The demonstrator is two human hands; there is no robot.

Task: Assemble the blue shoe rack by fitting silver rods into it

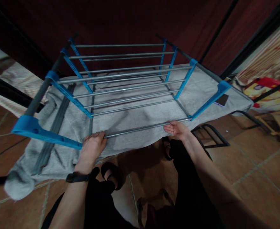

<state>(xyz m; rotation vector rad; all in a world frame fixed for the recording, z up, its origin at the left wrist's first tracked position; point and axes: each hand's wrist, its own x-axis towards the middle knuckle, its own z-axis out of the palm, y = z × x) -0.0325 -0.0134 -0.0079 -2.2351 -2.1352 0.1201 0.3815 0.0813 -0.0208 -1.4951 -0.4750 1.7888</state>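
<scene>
A rack of blue plastic brackets and grey metal tubes lies on a grey cloth. My left hand is closed around the left end of the front metal rod, where it meets a blue bracket; the fingers hide that joint. Palm up, my right hand touches the same rod near its right end, its fingers stretched out along it. The rod's right end meets another blue bracket. Several parallel rods span the rack behind.
Loose grey tubes lie on the cloth at left. A dark phone-like object rests at right. Beyond are a black metal frame and a red and yellow package. A dark red panel stands behind the rack.
</scene>
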